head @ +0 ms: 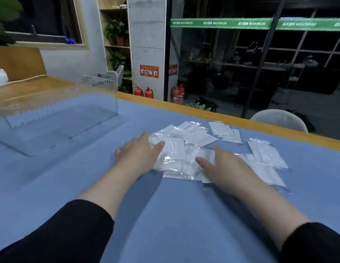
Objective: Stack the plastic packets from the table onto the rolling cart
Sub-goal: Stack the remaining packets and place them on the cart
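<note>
Packets (176,149) between flat, spread hands (140,151)

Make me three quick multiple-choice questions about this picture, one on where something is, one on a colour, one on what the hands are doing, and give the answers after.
1. Where does the clear plastic bin stand relative to the pile of plastic packets?
A. To its left, further back on the table
B. On top of it
C. To its right

2. What colour is the table cover?
A. Red
B. Blue
C. Black

3. What are the left hand and right hand doing?
A. Both hang idle off the table
B. Both are clenched in fists above the bin
C. Both lie flat on the pile, one at each side

Answers:
1 A, the bin sits at the left, apart from the pile.
2 B, the cloth under the packets is blue.
3 C, the fingers are spread on the packets at both sides.
</note>
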`<state>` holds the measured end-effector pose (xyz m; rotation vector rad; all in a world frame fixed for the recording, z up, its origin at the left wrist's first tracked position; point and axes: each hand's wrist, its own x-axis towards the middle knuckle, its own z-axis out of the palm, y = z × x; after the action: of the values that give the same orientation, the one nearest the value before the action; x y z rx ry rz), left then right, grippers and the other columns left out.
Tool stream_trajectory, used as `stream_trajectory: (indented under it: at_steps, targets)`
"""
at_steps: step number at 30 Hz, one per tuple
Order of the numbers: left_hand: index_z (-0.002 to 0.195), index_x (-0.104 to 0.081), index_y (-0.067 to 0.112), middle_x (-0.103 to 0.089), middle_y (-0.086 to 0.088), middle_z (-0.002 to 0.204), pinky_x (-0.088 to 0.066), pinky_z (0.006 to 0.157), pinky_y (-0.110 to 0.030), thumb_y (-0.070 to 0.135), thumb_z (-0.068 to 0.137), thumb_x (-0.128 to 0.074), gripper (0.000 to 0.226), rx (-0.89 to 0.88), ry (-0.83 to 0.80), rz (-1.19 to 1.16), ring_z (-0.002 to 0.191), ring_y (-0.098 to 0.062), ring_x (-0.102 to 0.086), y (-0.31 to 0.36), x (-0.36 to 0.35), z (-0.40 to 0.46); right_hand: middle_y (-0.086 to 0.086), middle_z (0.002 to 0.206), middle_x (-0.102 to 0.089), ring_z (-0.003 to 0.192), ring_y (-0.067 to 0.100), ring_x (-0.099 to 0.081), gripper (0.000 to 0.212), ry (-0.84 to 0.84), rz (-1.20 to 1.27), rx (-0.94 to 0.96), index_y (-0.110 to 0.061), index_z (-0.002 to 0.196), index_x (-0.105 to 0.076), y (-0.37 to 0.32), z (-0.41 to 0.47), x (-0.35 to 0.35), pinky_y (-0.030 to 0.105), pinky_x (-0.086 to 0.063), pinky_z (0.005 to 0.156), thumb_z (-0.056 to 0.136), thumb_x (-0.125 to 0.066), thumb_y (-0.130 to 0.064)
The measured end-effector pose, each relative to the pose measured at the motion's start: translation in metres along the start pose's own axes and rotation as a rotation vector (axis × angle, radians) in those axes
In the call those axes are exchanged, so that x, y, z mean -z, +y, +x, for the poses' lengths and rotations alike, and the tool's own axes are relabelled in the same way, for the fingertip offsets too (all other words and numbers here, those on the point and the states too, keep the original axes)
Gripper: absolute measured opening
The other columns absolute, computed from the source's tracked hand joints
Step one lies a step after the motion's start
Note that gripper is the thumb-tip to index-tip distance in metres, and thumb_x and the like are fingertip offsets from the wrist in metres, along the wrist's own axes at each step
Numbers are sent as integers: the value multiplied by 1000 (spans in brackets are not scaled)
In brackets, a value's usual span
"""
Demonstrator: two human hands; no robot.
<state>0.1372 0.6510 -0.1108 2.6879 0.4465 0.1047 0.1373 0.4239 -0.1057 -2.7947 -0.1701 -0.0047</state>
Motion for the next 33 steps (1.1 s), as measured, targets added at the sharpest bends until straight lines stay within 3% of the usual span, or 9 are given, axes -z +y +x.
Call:
stream_trajectory:
  at_steps: [5,11,16,18,21,23,27,31,33]
  targets:
    - [159,-20,30,-39,-5,158,-31,115,-44,58,101,-39,67,-86,-50,-140,143,-31,-38,12,-10,-9,3,150,-48,139,25,-42,77,-3,213,7,-20,159,-21,-17,3,-13,32,-36,102,98,-44,-61]
    - [159,-20,33,-34,-2,161,-35,113,-37,35,106,-40,57,-175,-121,-378,142,-26,-39,36,-23,-31,-1,153,-46,138,21,-46,75,46,509,-4,-26,159,-19,-17,4,-15,34,-38,107,97,-49,-57]
    - [156,-26,40,-54,9,118,-47,85,-26,26,107,-36,52,-167,-172,-735,96,-7,-55,47,-24,-39,-10,123,-49,115,14,-53,65,91,790,-33,-32,154,-31,-17,2,-13,32,-43,99,97,-62,-37]
    - [155,-25,45,-54,19,127,-43,97,-22,42,100,-42,57,-169,-215,-869,108,3,-53,49,-27,-41,-10,131,-52,120,16,-56,66,112,863,-46,-33,152,-34,-16,2,-13,37,-46,104,94,-66,-32]
    - [150,-32,53,-48,11,153,-30,121,-44,67,80,-47,73,-165,-318,-1045,142,-14,-43,50,-32,-46,-12,131,-56,116,19,-62,80,140,966,-96,-38,150,-33,-16,2,-13,44,-51,101,83,-75,-31]
    - [147,-40,49,-58,16,141,-32,120,-42,68,80,-48,70,-185,-249,-1095,135,-9,-51,49,-32,-47,-5,127,-63,104,24,-69,87,134,1056,-127,-40,150,-33,-15,4,-14,47,-56,94,76,-77,-26]
    - [108,-57,55,-70,13,118,-43,111,-40,69,86,-36,33,-253,77,-951,119,-8,-61,43,-17,-47,7,108,-70,81,25,-70,87,143,1163,-138,-35,151,-35,-5,3,-9,51,-58,91,78,-75,-10]
    - [125,-58,40,-70,10,119,-45,105,-35,65,99,-37,42,-299,195,-868,119,-9,-61,30,-11,-49,2,122,-64,78,22,-65,88,256,953,-25,-49,149,-29,14,-17,35,36,-56,61,83,-73,-12]
    - [133,-55,40,-68,12,124,-45,107,-39,80,90,-35,62,-342,184,-867,122,-8,-60,31,-12,-52,-5,123,-60,76,23,-66,93,308,708,113,-55,149,-24,26,-41,74,39,-58,61,84,-75,-13]
